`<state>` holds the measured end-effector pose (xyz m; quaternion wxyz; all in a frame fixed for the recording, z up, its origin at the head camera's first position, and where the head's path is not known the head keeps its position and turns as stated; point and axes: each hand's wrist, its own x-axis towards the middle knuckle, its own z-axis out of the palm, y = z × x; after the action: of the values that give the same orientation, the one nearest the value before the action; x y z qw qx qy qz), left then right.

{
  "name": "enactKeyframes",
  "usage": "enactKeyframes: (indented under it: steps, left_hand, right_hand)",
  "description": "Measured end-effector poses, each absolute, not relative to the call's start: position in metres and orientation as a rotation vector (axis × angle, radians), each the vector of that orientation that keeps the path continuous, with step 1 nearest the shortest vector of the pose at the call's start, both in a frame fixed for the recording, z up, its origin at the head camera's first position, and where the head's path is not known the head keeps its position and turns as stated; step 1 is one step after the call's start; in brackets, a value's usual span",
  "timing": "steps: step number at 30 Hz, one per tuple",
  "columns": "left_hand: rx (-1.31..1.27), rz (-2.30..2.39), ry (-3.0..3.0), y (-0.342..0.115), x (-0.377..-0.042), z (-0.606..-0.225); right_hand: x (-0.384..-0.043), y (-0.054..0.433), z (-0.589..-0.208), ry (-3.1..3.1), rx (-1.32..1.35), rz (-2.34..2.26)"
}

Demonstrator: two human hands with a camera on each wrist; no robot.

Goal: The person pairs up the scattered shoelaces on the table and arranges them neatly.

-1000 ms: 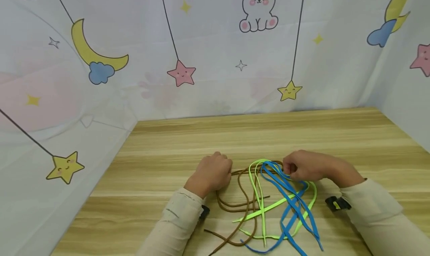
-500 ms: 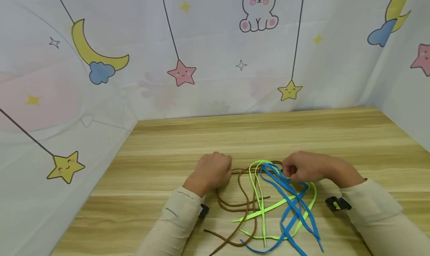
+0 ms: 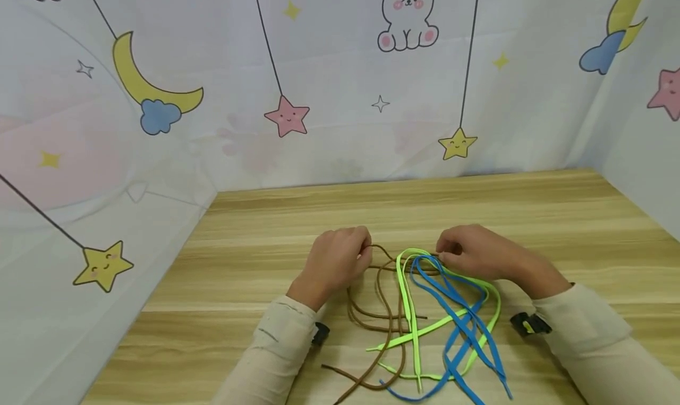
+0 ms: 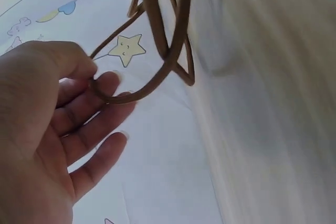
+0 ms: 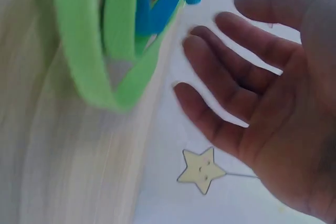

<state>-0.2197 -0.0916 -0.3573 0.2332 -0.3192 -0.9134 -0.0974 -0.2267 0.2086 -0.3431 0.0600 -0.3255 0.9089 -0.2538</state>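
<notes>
A brown shoelace [image 4: 131,98] is pinched between the thumb and index finger of my left hand [image 3: 334,260], its lifted loop bending away in the left wrist view. The remaining fingers of that hand are spread loosely. My right hand [image 3: 475,251] hovers at the far right of the lace bundle, thumb apart from relaxed fingers [image 5: 220,77], holding nothing in the right wrist view. Between the hands, a lime-green shoelace [image 5: 79,40] and a blue shoelace [image 3: 451,365] lie folded across the brown one, crossing in loops, with their tips toward me.
The laces lie on a wood-grain table [image 3: 265,216]. A white curtain [image 3: 340,68] printed with stars, moons and a bear hangs behind it and along both sides. Dark wrist devices sit by the sleeves [image 3: 584,316].
My left hand has risen slightly, drawing a strand of brown shoelace up with it. My right hand has shifted left and away from me, and the tops of the green and blue loops have moved slightly.
</notes>
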Motion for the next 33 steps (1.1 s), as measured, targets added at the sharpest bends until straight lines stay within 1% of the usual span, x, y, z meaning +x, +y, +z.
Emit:
enactKeyframes:
  steps: [7, 13, 23, 27, 33]
  left_hand:
    - [-0.933, -0.492, -2.469, -0.077, -0.210, -0.347]
    - [-1.007, -0.648, -2.418, -0.067, -0.198, -0.336]
    - [-1.053, -0.809, -2.323, -0.064, -0.191, -0.327]
    - [-1.048, -0.875, -2.294, -0.068, -0.193, -0.323]
    - [-1.007, -0.971, -2.291, -0.079, -0.199, -0.319]
  right_hand:
    - [-0.215, 0.189, -0.337, 2.689, -1.069, -0.962]
    - [-0.210, 0.176, -0.337, 2.663, -1.165, -1.011]
    - [-0.211, 0.174, -0.342, 2.660, -1.266, -1.077]
    - [-0.211, 0.177, -0.338, 2.697, -1.199, -1.121]
    - [-0.207, 0.183, -0.324, 2.779, -1.007, -1.307]
